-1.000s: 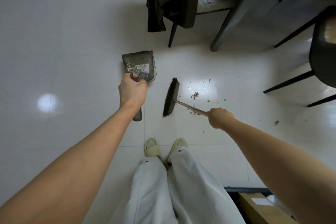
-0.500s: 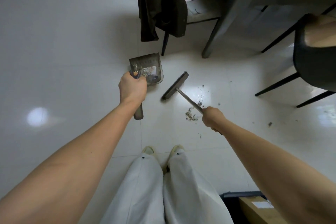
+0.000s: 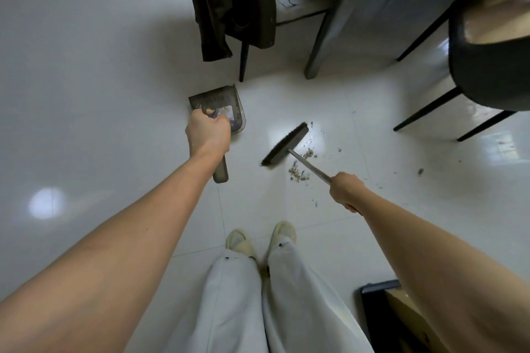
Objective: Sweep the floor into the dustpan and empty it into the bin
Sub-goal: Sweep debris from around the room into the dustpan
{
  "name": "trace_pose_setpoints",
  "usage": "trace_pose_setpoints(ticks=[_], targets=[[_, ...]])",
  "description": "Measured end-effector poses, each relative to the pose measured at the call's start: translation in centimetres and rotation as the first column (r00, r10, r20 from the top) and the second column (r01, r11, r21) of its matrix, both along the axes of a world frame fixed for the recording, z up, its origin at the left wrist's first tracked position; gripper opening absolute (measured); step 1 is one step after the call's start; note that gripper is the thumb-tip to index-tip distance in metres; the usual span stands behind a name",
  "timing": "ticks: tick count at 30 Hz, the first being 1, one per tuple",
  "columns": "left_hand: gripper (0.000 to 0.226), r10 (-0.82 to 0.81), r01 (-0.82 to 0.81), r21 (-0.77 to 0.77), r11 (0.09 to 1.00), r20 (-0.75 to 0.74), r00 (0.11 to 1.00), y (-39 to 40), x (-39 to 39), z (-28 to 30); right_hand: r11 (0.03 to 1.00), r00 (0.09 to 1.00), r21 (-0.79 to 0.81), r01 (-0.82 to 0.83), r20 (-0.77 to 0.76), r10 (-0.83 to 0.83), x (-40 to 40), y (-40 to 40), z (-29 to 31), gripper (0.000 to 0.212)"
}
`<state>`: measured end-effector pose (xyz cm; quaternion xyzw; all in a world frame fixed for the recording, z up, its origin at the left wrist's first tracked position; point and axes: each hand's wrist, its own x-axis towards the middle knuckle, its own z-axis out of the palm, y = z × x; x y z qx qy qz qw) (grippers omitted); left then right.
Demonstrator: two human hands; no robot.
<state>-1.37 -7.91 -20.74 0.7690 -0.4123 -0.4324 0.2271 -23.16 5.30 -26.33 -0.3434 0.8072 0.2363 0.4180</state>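
Head view. Left hand (image 3: pixel 208 135): gripping dustpan (image 3: pixel 220 106) handle; pan mouth points away from the hand. Right hand (image 3: pixel 345 190): gripping broom (image 3: pixel 286 145) handle, running up-left from the hand to the head, well right of the pan. Debris (image 3: pixel 299 173): beside the handle, on white tiled floor (image 3: pixel 100 94). Chair (image 3: pixel 487 66), desk leg (image 3: pixel 321 46): beyond.

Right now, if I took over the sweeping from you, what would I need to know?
Left hand grips the dustpan handle; some rubbish already lies in the pan.
Right hand grips the broom handle; the bristles stand between the pan and the dirt.
Crumbs lie on the floor by the broom, with specks further right.
Left to do: sweep those in, then empty the pan. No bin is in view.
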Motion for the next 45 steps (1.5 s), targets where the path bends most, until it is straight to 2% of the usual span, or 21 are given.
trace_pose_setpoints(ticks=[4,8,11,17,22,25,30,32,37,41,43,45], targets=[[0.028,0.012,-0.012,0.019,1.000,-0.037,0.999,-0.3,-0.2,0.4,0.997,0.996,-0.015,0.073,-0.054,-0.074,-1.2,3.2,1.1,0.021],[0.027,-0.017,0.018,0.023,1.000,-0.057,0.998,-0.5,-1.0,0.3,0.977,0.989,-0.156,0.148,0.004,-0.149,-1.4,3.7,0.2,0.041],[0.021,-0.052,0.054,0.043,0.998,-0.046,0.998,-1.5,-2.2,-0.2,0.947,0.979,-0.250,0.202,0.081,-0.187,-1.9,0.7,-0.7,0.048],[0.003,-0.101,0.110,0.120,0.987,-0.077,0.992,-5.9,-6.6,-0.7,0.924,0.983,-0.343,0.169,0.121,-0.135,-3.3,-8.3,-3.4,0.041],[0.005,0.069,-0.053,0.153,0.987,-0.103,0.992,-8.6,-8.9,-1.0,0.912,0.966,-0.340,0.231,0.191,-0.174,-5.2,-17.1,-5.9,0.045],[0.014,0.143,-0.130,0.134,0.982,-0.091,0.986,-9.7,-9.9,-1.5,0.911,0.954,-0.316,0.264,0.226,-0.198,-6.8,-22.4,-6.9,0.042],[0.020,0.172,-0.163,0.108,0.981,-0.081,0.982,-11.8,-13.2,-1.7,0.973,0.945,-0.188,0.136,0.320,-0.070,-8.3,-27.8,-8.7,0.015],[0.020,0.169,-0.161,0.101,0.982,-0.085,0.982,-12.1,-14.6,-1.9,0.982,0.963,-0.166,0.091,0.265,-0.044,-8.8,-27.3,-8.7,0.017],[0.016,0.163,-0.148,0.128,0.981,-0.116,0.980,-10.6,-17.3,-2.6,0.997,0.982,-0.074,0.002,0.186,0.012,-12.4,-20.2,-6.7,0.041],[0.019,0.145,-0.126,0.155,0.980,-0.119,0.982,-10.0,-18.1,-2.9,1.000,0.988,0.026,-0.016,0.153,0.012,-15.6,-16.1,-3.0,0.031],[0.019,0.157,-0.134,0.162,0.978,-0.137,0.978,-10.2,-18.3,-2.6,1.000,0.988,0.003,0.002,0.153,-0.003,-16.8,-15.5,-1.5,0.021],[0.018,0.181,-0.152,0.169,0.974,-0.171,0.968,-10.3,-18.4,-2.3,0.999,0.990,-0.052,0.007,0.143,0.001,-17.2,-14.7,-0.7,0.024]])
